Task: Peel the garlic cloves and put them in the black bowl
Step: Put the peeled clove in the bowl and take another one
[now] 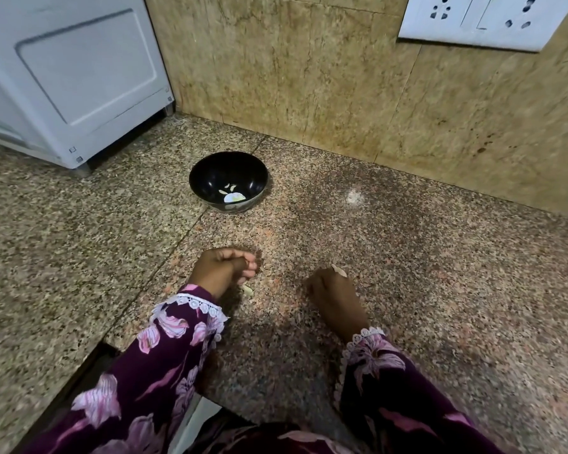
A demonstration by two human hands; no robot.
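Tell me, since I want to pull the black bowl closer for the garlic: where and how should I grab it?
Grip the bowl by its near rim, coming from above and in front: thumb outside, fingers just inside the wall. It stands upright and open, the rim is bare all round, and the few cloves lie low at the bottom, probably clear of the fingers.

Bowl (228, 181) sits on the counter (407, 257), toward its back edge, near the corner where the wall (309, 77) meets the appliance (73, 77). Appliance stands on the counter's back left. Garlic cloves (231, 192) lie in the bowl. Switch plate (486, 19) is on the wall, upper right. Left hand (222, 271) and right hand (333, 294) are in front of the bowl, nearer the front edge, apart. One clove (248, 289) lies on the counter just beside the left hand; a peel scrap (339, 271) is at the right hand.
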